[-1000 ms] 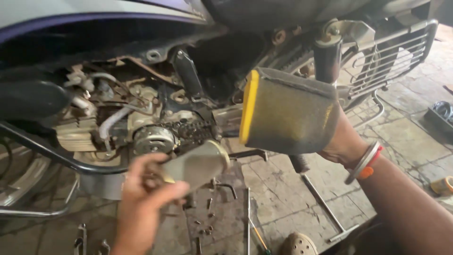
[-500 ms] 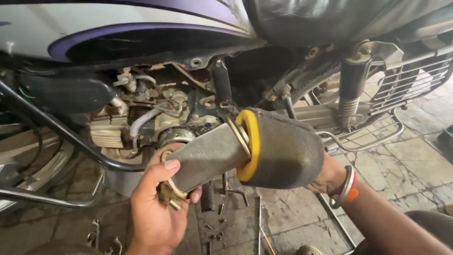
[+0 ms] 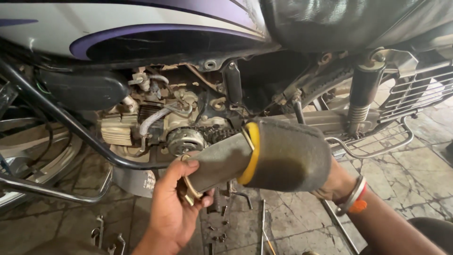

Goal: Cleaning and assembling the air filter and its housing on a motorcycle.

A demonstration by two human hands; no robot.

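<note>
Filter [image 3: 264,158] spans both hands: left [image 3: 172,208], right [image 3: 337,182].

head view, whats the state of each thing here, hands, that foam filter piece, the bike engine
left hand: gripping the narrow ringed end of the air filter
right hand: mostly hidden behind the filter's wide end, supporting it
air filter: off the bike, held level between both hands
engine: side cover off, sprocket and chain exposed
loose small parts: lying on the stone floor below the engine
</note>
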